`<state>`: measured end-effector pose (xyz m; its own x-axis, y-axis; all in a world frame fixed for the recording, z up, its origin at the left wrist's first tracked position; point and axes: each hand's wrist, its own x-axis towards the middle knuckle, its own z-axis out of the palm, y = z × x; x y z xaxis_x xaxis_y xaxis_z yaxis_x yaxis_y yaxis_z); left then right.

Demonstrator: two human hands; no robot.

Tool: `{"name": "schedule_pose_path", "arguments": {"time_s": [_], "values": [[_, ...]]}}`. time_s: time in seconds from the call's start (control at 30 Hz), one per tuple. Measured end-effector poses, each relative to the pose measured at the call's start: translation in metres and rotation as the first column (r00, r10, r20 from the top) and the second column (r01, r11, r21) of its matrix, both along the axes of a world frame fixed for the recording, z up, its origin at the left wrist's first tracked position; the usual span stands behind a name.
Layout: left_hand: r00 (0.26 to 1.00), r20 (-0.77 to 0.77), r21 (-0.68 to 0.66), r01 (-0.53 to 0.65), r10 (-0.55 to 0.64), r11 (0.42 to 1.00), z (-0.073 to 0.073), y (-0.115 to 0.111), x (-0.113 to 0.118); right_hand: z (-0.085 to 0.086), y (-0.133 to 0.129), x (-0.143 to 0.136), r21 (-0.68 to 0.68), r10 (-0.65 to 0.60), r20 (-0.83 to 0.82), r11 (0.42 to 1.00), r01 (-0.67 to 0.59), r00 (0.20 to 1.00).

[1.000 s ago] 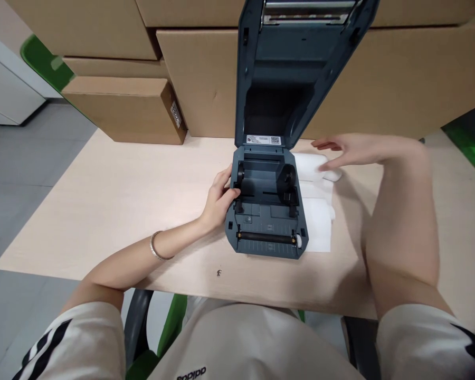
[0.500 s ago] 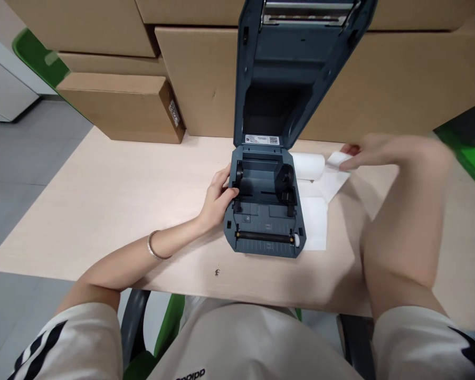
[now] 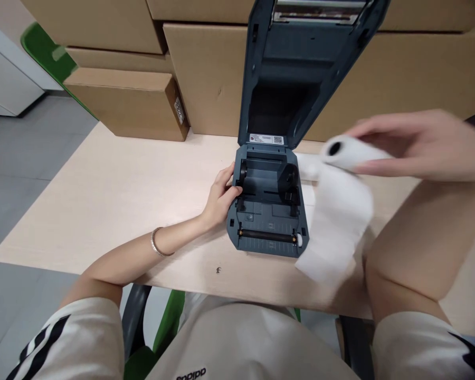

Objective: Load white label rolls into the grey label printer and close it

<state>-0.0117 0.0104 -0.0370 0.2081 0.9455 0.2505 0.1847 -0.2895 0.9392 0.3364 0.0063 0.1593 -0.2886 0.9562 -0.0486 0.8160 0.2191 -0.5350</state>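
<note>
Lifted since the earlier frame, 1 white paper roll [image 3: 358,153] is now in the right hand [image 3: 427,145], whose fingers are parted by the roll's width and closed around it, at 2 o'clock from the blue-grey printer [image 3: 257,214]. Its loose strip [image 3: 336,221] hangs toward 6 o'clock. At the printer's 9 o'clock side, the left hand [image 3: 221,199] grips the edge, thumb over the rim. The printer rests on the table [image 3: 114,195], lid [image 3: 288,68] open toward 12 o'clock; another white roll [image 3: 306,168] lies just beside it.
</note>
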Motion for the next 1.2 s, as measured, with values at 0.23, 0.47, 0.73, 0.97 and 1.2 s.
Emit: {"name": "schedule_pose_path", "arguments": {"time_s": [0.23, 0.47, 0.73, 0.97, 1.2], "values": [[0.999, -0.038, -0.014, 0.016, -0.017, 1.000, 0.007, -0.002, 0.001, -0.068, 0.039, -0.088, 0.195, 0.305, 0.013, 0.933, -0.302, 0.952], [0.999, -0.033, -0.022, 0.003, -0.004, 1.000, 0.005, -0.003, 0.002, -0.099, 0.048, -0.097, 0.261, 0.276, 0.220, 0.907, -0.329, 0.936], [1.000, -0.025, -0.010, 0.009, -0.009, 1.000, 0.002, -0.001, 0.001, -0.095, 0.039, -0.103, 0.313, 0.247, 0.305, 0.886, -0.342, 0.920], [1.000, -0.009, -0.007, 0.010, -0.011, 1.000, 0.005, -0.002, 0.002, -0.054, 0.003, -0.092, 0.172, 0.466, 0.133, 0.858, -0.484, 0.874], [0.999, -0.029, -0.014, 0.023, -0.023, 1.000, 0.004, -0.002, -0.001, -0.042, -0.058, -0.104, 0.113, 0.537, 0.186, 0.820, -0.560, 0.823]]}}
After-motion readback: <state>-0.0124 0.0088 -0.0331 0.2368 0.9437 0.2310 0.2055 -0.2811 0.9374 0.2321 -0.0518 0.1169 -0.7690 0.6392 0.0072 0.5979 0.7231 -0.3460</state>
